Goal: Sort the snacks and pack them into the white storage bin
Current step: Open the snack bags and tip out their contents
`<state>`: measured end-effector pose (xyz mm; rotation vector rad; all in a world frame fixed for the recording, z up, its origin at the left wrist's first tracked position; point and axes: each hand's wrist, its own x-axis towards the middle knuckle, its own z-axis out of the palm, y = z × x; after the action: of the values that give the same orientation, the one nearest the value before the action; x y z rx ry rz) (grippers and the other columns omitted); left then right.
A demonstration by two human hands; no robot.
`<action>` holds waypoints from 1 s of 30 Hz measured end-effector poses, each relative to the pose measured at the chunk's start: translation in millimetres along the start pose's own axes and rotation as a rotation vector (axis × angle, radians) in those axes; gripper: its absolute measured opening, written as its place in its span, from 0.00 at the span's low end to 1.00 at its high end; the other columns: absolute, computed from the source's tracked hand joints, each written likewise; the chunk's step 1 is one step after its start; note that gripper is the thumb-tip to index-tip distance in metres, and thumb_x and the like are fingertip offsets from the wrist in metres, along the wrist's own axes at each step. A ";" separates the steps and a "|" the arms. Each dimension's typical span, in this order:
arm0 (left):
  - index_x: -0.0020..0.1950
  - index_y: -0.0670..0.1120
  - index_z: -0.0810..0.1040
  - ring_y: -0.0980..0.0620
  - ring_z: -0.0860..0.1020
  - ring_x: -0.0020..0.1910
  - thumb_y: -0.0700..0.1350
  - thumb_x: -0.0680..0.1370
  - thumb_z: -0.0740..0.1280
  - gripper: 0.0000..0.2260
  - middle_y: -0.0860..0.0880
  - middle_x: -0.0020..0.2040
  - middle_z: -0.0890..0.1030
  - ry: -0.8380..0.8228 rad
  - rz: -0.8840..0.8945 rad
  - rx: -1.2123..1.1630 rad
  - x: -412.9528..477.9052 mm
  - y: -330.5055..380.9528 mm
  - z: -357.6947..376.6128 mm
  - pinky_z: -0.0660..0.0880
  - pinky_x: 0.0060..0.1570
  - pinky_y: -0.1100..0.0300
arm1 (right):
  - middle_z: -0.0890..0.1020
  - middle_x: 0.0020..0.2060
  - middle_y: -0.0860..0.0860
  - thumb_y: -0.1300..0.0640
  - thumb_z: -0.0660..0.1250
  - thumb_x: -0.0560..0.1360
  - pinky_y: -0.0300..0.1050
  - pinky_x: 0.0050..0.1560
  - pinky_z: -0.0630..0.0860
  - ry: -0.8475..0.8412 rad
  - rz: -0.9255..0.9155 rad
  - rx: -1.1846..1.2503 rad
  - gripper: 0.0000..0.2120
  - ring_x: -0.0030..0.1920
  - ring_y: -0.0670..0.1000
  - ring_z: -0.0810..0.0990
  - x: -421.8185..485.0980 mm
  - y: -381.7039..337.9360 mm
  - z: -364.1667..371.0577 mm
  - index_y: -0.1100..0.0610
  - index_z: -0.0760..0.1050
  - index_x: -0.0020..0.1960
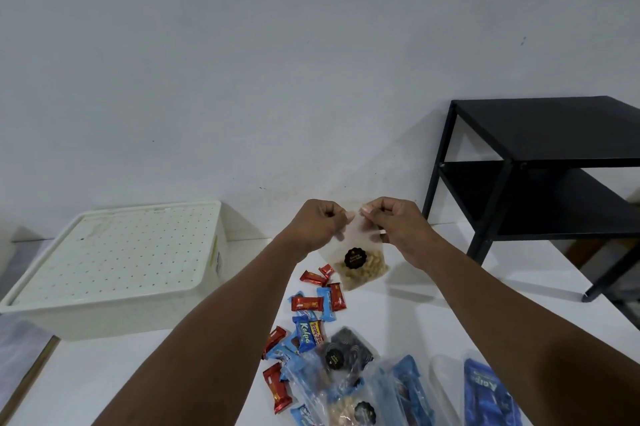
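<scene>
Both hands up on the clear pouch's top edge, sealing it by the look of things!

Left hand and right hand each pinch the top of the clear nut pouch, held above the white table; I'd work fingertips evenly along the strip, keeping it upright. It's see-through, pale nuts low down, dark round sticker. White storage bin sits left, lid on.
</scene>
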<state>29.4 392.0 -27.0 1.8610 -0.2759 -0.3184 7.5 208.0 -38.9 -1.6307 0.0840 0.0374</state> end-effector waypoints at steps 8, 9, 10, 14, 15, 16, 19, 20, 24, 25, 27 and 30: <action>0.38 0.44 0.79 0.51 0.81 0.34 0.51 0.79 0.69 0.14 0.45 0.35 0.81 -0.036 -0.035 0.071 -2.7 -6.3 5.9 0.72 0.35 0.62 | 0.83 0.40 0.57 0.57 0.70 0.77 0.47 0.44 0.79 -0.013 0.045 0.031 0.08 0.41 0.51 0.83 -0.3 13.6 -2.6 0.62 0.82 0.50; 0.39 0.44 0.78 0.52 0.82 0.34 0.51 0.79 0.69 0.14 0.45 0.35 0.81 -0.048 -0.031 0.089 -2.3 -6.3 5.7 0.72 0.35 0.62 | 0.83 0.41 0.57 0.56 0.71 0.77 0.48 0.45 0.79 -0.028 0.049 0.030 0.09 0.42 0.52 0.83 0.1 13.6 -4.1 0.63 0.82 0.50; 0.40 0.43 0.78 0.52 0.82 0.34 0.51 0.79 0.69 0.13 0.45 0.35 0.81 -0.055 -0.018 0.104 -1.4 -6.9 5.5 0.72 0.35 0.62 | 0.84 0.41 0.58 0.56 0.71 0.77 0.48 0.45 0.79 -0.047 0.053 0.027 0.10 0.42 0.52 0.83 0.3 13.3 -5.1 0.63 0.82 0.51; 0.47 0.36 0.79 0.59 0.78 0.28 0.46 0.80 0.68 0.12 0.44 0.34 0.80 -0.042 0.003 0.143 0.8 -9.6 6.1 0.71 0.36 0.61 | 0.83 0.41 0.57 0.55 0.70 0.77 0.48 0.45 0.79 -0.110 0.069 0.019 0.12 0.42 0.51 0.82 -0.8 12.8 -5.5 0.64 0.81 0.53; 0.47 0.35 0.79 0.59 0.78 0.27 0.45 0.80 0.68 0.12 0.43 0.34 0.80 -0.037 -0.003 0.146 0.5 -9.4 6.7 0.70 0.36 0.62 | 0.83 0.40 0.57 0.55 0.70 0.77 0.48 0.45 0.79 -0.111 0.069 0.021 0.12 0.42 0.51 0.81 -1.4 13.7 -5.3 0.65 0.81 0.53; 0.47 0.35 0.79 0.59 0.78 0.27 0.45 0.80 0.67 0.12 0.43 0.34 0.80 -0.034 -0.009 0.140 0.2 -8.8 7.8 0.70 0.35 0.62 | 0.83 0.40 0.57 0.55 0.70 0.77 0.48 0.45 0.79 -0.110 0.068 0.024 0.12 0.42 0.51 0.81 -1.8 14.7 -5.1 0.65 0.81 0.52; 0.44 0.36 0.80 0.53 0.79 0.31 0.44 0.79 0.66 0.11 0.42 0.34 0.80 -0.040 -0.042 0.111 -1.3 -5.9 11.2 0.70 0.35 0.62 | 0.84 0.42 0.57 0.56 0.70 0.78 0.49 0.46 0.79 -0.109 0.067 0.042 0.11 0.42 0.51 0.82 -2.5 16.2 -5.7 0.65 0.81 0.53; 0.42 0.38 0.80 0.52 0.79 0.31 0.44 0.79 0.66 0.12 0.42 0.34 0.80 -0.054 -0.051 0.112 -1.6 -5.1 11.2 0.70 0.35 0.61 | 0.83 0.43 0.57 0.57 0.69 0.78 0.49 0.46 0.79 -0.112 0.070 0.048 0.11 0.43 0.51 0.82 -2.0 16.2 -6.6 0.65 0.81 0.53; 0.41 0.40 0.79 0.53 0.79 0.30 0.46 0.80 0.67 0.12 0.43 0.35 0.78 -0.089 -0.044 0.087 -2.4 -4.7 8.2 0.69 0.34 0.60 | 0.83 0.43 0.58 0.57 0.67 0.79 0.50 0.49 0.80 -0.152 0.108 0.074 0.10 0.44 0.52 0.82 -1.0 15.4 -10.8 0.64 0.82 0.54; 0.42 0.40 0.79 0.53 0.79 0.30 0.47 0.80 0.68 0.12 0.43 0.35 0.78 -0.085 -0.038 0.078 -2.1 -4.8 7.8 0.69 0.34 0.60 | 0.83 0.43 0.58 0.58 0.67 0.79 0.51 0.50 0.79 -0.146 0.111 0.082 0.09 0.44 0.52 0.82 -1.4 15.8 -10.6 0.63 0.82 0.53; 0.42 0.41 0.80 0.52 0.81 0.32 0.48 0.79 0.69 0.11 0.44 0.35 0.80 -0.076 -0.031 0.075 -1.2 -5.6 7.3 0.70 0.34 0.60 | 0.83 0.42 0.58 0.58 0.68 0.79 0.52 0.51 0.79 -0.093 0.100 0.072 0.08 0.44 0.53 0.82 -1.6 17.0 -8.4 0.62 0.82 0.50; 0.42 0.43 0.81 0.50 0.84 0.37 0.47 0.78 0.72 0.08 0.44 0.38 0.84 -0.056 -0.038 0.057 -1.2 -10.5 2.0 0.74 0.36 0.60 | 0.82 0.41 0.56 0.59 0.66 0.80 0.50 0.48 0.80 0.045 0.098 0.061 0.07 0.44 0.52 0.82 0.9 17.8 -6.9 0.60 0.82 0.49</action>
<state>27.9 393.8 -37.5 1.9168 -0.2911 -0.3926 6.8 200.0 -56.3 -1.5654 0.1980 0.0731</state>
